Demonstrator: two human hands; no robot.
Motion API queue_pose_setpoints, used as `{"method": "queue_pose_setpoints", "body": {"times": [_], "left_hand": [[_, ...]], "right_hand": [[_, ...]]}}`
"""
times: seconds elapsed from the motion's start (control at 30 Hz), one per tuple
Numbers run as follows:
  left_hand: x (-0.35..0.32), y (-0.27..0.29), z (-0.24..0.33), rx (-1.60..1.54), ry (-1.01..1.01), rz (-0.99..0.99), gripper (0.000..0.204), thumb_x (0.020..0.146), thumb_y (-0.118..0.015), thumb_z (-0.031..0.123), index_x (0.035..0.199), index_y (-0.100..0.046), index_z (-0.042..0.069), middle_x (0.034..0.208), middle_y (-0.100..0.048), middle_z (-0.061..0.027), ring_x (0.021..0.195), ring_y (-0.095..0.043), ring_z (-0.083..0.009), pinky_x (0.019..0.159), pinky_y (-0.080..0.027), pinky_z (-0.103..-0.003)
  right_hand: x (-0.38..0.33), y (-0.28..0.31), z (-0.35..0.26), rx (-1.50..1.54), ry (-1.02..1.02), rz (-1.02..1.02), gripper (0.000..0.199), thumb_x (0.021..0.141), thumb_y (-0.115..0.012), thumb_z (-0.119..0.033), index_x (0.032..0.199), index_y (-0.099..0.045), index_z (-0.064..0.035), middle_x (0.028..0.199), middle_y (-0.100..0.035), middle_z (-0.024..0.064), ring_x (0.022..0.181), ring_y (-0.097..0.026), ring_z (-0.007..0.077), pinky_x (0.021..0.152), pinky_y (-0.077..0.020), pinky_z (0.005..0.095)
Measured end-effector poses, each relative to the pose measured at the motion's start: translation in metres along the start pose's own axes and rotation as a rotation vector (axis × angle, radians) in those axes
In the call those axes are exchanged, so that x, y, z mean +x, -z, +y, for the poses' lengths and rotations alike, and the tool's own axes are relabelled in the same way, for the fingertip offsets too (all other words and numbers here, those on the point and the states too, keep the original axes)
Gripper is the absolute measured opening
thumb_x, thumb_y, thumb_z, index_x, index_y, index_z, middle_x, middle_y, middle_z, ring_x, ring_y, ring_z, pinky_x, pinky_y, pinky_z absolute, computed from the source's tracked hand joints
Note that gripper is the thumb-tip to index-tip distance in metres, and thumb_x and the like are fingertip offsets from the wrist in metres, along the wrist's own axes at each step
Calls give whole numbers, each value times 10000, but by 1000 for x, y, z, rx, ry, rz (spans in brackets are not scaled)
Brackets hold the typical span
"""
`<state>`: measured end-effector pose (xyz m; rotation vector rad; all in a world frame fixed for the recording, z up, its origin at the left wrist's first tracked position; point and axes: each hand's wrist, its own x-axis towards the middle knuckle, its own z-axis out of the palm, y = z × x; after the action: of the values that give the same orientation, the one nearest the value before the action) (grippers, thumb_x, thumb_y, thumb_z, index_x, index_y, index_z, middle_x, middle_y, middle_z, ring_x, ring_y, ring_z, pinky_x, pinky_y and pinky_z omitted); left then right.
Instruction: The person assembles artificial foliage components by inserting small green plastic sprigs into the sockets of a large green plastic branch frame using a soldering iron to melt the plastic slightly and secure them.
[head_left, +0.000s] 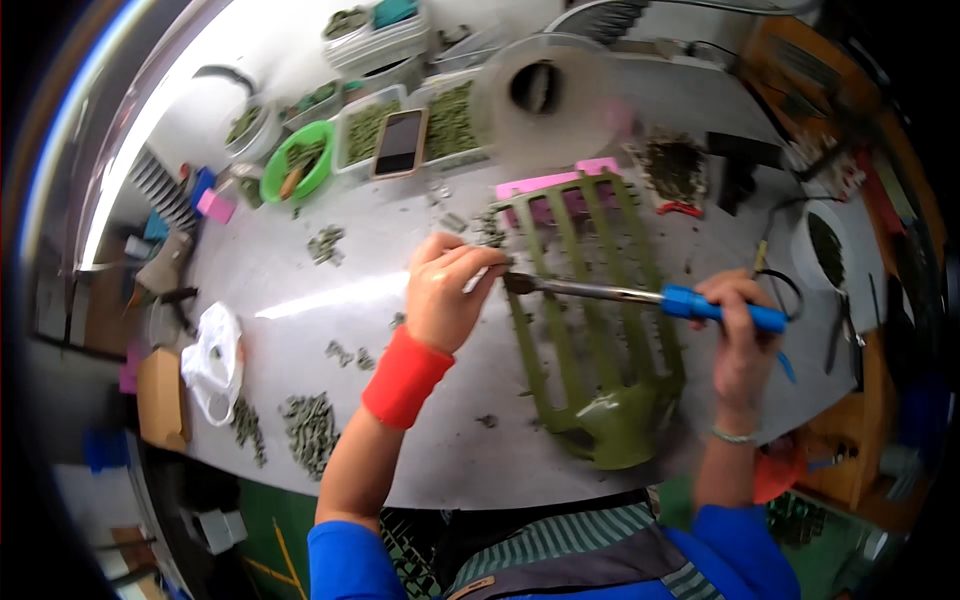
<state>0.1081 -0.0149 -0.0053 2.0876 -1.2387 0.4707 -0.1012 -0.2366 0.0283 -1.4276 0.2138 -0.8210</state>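
Observation:
A dark green slatted plastic frame (597, 330) lies in front of me, small tabs along its bars and a broad curved end toward me. My right hand (742, 325) is wrapped around the blue handle of a soldering iron (610, 291), whose metal shaft points left across the frame. Its dark tip is at the frame's left edge, close to the fingertips of my left hand (450, 285). Those fingers are pinched together beside that edge; what they hold is too small to make out. A red wristband (408, 376) is on my left wrist.
A pink block (545, 185) sits at the frame's far end. Small grey-green parts lie in piles (312, 432) at left. Behind stand a green bowl (322, 178), parts bins (368, 130), a phone (401, 143) and a large translucent container (590, 105). A white bucket (822, 250) is at right.

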Motion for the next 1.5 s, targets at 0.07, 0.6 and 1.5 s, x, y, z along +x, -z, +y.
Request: {"method": "queue_pose_setpoints", "body": {"times": [0.07, 0.6, 1.5], "left_hand": [[0, 2, 0, -2, -33, -13, 212, 697, -771, 70, 897, -707, 97, 829, -687, -13, 792, -564, -217, 729, -470, -327], [-160, 122, -98, 342, 445, -180, 199, 798, -633, 26, 995, -663, 21, 1026, -650, -128, 914, -617, -321, 804, -504, -382], [-10, -3, 18, -52, 41, 34, 157, 715, -747, 26, 849, -718, 103, 788, -693, -6, 778, -564, -197, 675, -484, -309]], "right_hand": [[-5, 6, -11, -33, 12, 35, 138, 910, -545, -109, 847, -588, 6, 879, -591, 118, 690, -545, 138, 584, -456, 263], [-14, 1, -22, -56, -57, 11, 181, 894, -553, -181, 771, -562, -50, 822, -543, 81, 682, -500, 117, 518, -423, 242], [-8, 4, -2, 10, -16, 61, 168, 925, -560, -117, 861, -606, 31, 870, -605, 113, 680, -575, 152, 631, -492, 274]]}}
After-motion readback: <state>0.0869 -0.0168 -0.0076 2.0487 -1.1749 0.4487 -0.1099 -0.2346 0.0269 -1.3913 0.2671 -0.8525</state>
